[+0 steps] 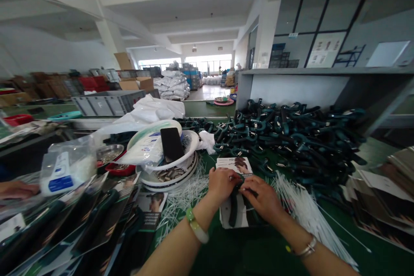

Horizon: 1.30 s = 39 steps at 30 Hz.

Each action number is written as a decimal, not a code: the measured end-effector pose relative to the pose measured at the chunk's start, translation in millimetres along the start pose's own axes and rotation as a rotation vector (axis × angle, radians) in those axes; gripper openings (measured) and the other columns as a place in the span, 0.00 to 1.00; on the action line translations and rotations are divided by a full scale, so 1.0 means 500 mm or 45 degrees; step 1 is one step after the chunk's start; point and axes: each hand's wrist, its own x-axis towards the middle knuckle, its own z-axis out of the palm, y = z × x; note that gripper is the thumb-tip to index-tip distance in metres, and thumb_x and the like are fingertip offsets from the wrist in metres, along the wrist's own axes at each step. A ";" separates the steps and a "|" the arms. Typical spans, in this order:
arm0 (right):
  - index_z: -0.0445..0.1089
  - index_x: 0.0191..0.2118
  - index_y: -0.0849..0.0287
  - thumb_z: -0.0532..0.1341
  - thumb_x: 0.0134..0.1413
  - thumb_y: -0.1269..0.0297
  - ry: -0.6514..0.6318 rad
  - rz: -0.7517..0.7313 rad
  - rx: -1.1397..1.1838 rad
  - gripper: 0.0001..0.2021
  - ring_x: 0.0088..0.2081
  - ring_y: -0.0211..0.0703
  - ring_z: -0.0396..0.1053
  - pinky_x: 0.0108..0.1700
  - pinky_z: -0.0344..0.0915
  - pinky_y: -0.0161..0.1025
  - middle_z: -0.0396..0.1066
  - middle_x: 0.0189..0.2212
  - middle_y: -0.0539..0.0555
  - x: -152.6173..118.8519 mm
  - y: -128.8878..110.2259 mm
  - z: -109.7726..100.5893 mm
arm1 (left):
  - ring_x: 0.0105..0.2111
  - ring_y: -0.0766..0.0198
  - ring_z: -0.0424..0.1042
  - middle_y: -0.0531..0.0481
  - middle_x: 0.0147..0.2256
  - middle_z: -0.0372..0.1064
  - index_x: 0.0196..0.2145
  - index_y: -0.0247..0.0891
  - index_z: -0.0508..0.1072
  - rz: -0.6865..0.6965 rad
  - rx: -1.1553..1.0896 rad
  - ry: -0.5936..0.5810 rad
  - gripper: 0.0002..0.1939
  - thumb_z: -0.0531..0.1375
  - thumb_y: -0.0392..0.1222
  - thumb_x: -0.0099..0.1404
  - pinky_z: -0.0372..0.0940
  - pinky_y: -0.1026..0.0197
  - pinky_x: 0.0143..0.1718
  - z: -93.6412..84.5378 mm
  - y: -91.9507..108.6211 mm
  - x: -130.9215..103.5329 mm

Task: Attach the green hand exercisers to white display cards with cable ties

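Observation:
In the head view, my left hand (222, 184) is closed on the upper part of a dark green hand tool (233, 210) with curved handles. It lies on a printed backing card (241, 220) on the table in front of me. My right hand (262, 196) meets it from the other side, fingertips pinched at the tool's top. Whatever thin piece is between those fingertips is hidden. A second printed card (226, 163) shows behind my hands. White cable ties (302, 209) lie in a bundle beside my right hand, and more loose ties (184, 198) are scattered left of my left hand.
A large heap of dark green tools (284, 138) sits before a grey shelf (323, 71). Stacked cards (381, 198) are at the right. Left are carded tools (97, 220), white basins (168, 183) with metal parts, a phone (171, 144) and another person's hand (17, 190).

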 end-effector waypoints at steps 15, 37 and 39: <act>0.73 0.28 0.59 0.58 0.51 0.54 0.029 0.388 0.410 0.13 0.29 0.41 0.66 0.32 0.62 0.37 0.68 0.25 0.51 -0.009 -0.008 0.024 | 0.41 0.60 0.70 0.56 0.34 0.75 0.30 0.48 0.76 -0.030 -0.115 0.117 0.08 0.57 0.37 0.58 0.43 0.45 0.56 0.031 0.001 -0.036; 0.66 0.17 0.58 0.59 0.42 0.57 -0.174 0.543 0.442 0.12 0.19 0.36 0.57 0.22 0.52 0.34 0.59 0.14 0.46 0.025 -0.002 0.022 | 0.39 0.63 0.72 0.50 0.39 0.74 0.42 0.39 0.74 0.211 -0.720 -0.106 0.15 0.58 0.36 0.56 0.65 0.63 0.43 -0.001 -0.029 -0.053; 0.65 0.17 0.57 0.59 0.41 0.56 -0.103 0.477 0.322 0.12 0.18 0.36 0.56 0.21 0.51 0.33 0.57 0.12 0.45 0.020 0.001 0.027 | 0.36 0.63 0.72 0.51 0.34 0.75 0.34 0.39 0.76 0.155 -0.636 -0.025 0.08 0.59 0.41 0.57 0.65 0.63 0.41 0.005 -0.027 -0.054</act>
